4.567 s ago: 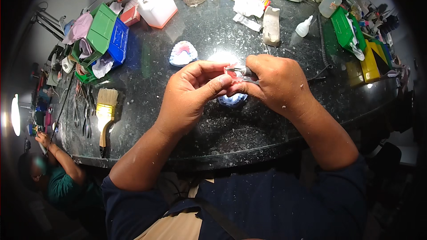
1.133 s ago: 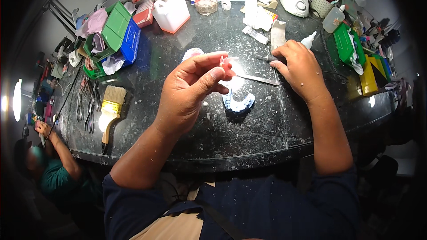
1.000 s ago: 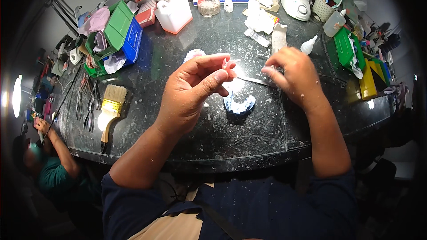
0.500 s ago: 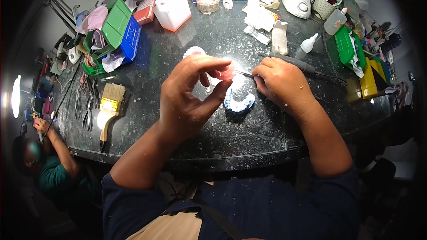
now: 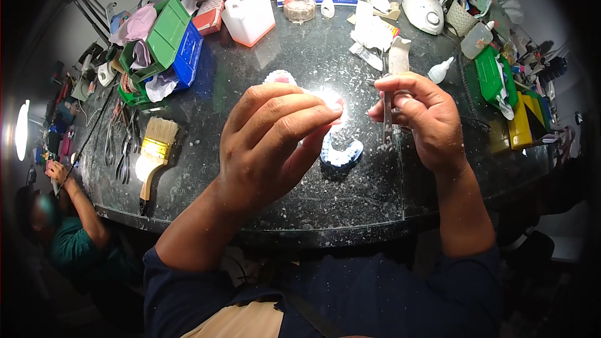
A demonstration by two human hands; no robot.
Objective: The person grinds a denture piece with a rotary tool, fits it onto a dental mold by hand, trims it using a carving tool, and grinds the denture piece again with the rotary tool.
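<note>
My left hand (image 5: 275, 131) is closed in a pinch above the middle of the bench, fingers bent to the right. Between thumb and fingertips sits a pink denture piece (image 5: 339, 101), mostly hidden by the fingers and washed out by glare. My right hand (image 5: 426, 119) grips a thin, flat metal hand tool (image 5: 387, 109), held nearly in line with the view's upright and apart from the pink piece. Below the left fingertips lies a blue, horseshoe-shaped dental cast (image 5: 342, 155). Behind the left hand, a whitish dental cast with pink on it (image 5: 280, 77) is partly covered.
Pliers (image 5: 124, 144) and a broad brush (image 5: 155, 150) lie to the left, near green and blue bins (image 5: 178, 56). At the back stand a white jug (image 5: 249, 20) and a glass bottle (image 5: 299, 7). A dropper bottle (image 5: 441, 70) is at right. Another person (image 5: 75, 238) sits far left.
My right hand has turned and lifted, swinging the metal tool from pointing at the pink piece to upright, away from it. My left fingers have closed further over the piece.
</note>
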